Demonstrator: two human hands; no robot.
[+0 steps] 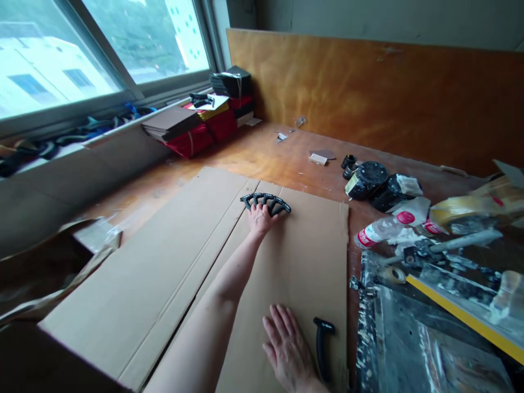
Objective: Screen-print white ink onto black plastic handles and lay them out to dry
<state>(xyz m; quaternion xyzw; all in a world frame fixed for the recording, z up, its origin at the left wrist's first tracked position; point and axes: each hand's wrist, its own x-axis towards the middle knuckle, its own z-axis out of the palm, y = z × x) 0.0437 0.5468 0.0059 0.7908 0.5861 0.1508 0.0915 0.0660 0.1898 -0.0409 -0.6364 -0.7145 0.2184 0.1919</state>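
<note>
The left hand [259,218] stretches to the far edge of the cardboard [172,262], fingers bent over a black arc [266,203]. I cannot tell whether they pinch it or only press on it. The arc is hard, ribbed plastic, curved like a comb, and lies flat near the middle of the bench [286,158].

The right hand [287,349] is released, palm down and fingers spread at the cardboard's near edge, apparently weighting the sheet during the long reach. Just beside it lies a black handle [322,344].

The cardboard is matt brown and creased lengthwise. The bench is worn, glossy wood. Along its right edge are a crumpled bottle [379,232] and a paint-caked frame [409,338].
</note>
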